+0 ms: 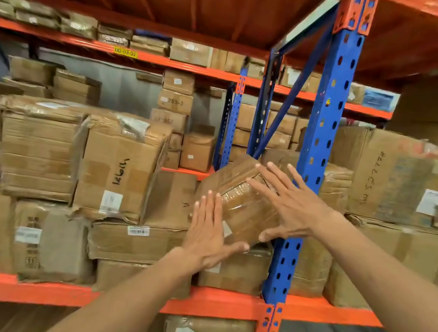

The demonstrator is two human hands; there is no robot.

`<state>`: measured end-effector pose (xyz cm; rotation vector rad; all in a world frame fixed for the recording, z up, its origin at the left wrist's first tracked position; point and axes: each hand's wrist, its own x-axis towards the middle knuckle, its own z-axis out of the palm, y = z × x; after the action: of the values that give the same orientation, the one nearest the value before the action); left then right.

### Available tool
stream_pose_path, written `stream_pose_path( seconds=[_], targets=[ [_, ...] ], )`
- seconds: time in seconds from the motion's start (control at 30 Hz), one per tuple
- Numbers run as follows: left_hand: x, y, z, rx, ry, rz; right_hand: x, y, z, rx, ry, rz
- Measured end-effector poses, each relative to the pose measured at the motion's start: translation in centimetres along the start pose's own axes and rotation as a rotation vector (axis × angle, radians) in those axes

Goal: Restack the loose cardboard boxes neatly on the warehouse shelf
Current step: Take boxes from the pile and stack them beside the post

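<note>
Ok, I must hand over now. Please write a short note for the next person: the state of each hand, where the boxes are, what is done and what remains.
Left hand: open, fingers spread, palm flat against the lower left side of the taped box.
Right hand: open, spread over the box's upper right side.
Neither hand closes around it; the box is pressed between them.
The taped box is tilted, just left of the blue upright, above the flat box at the shelf front.
Done: box brought to the shelf.
Left: level it and seat it; the stack with the handwritten box looks crushed and uneven.
</note>
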<state>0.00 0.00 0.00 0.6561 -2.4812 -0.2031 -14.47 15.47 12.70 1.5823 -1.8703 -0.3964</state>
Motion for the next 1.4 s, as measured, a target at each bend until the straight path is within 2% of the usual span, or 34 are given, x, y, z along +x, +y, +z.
stream_pose_path(
  seconds=[0.2, 0.4, 0.57, 0.73, 0.83, 0.97, 1.03, 1.2, 1.4],
  targets=[
    [1.9, 0.9, 4.5, 0.049, 0.059, -0.093, 4.1, 1.6, 3.5, -0.079, -0.031, -0.086],
    [3.2, 0.0, 6.6, 0.211, 0.171, -0.166, 6.0, 2.5, 5.9, -0.178, 0.044, -0.146],
    [3.7, -1.1, 5.6, 0.319, 0.156, -0.089, 5.7, 2.1, 6.4, -0.102, 0.082, -0.132],
    [4.9, -4.3, 3.0, 0.571, 0.098, 0.180, 3.4, -0.8, 10.2, 0.115, 0.164, 0.088],
    [5.3, -3.5, 3.6, 0.721, 0.051, 0.293, 1.5, -2.1, 13.5, 0.203, 0.210, 0.174],
    [5.6, -3.7, 3.3, 0.755, 0.080, 0.347, 1.4, -1.8, 15.0, 0.173, 0.263, 0.151],
    [6.0, -4.6, 2.2, 0.728, 0.040, 0.389, 1.7, -1.6, 15.4, 0.160, 0.256, 0.109],
    [7.1, -4.4, 2.5, 0.639, -0.077, 0.246, 2.1, -1.6, 17.8, 0.117, 0.194, 0.127],
    [8.7, -3.1, 3.6, 0.687, -0.027, 0.171, 4.6, -1.7, 19.5, 0.048, 0.108, 0.281]
  ],
)
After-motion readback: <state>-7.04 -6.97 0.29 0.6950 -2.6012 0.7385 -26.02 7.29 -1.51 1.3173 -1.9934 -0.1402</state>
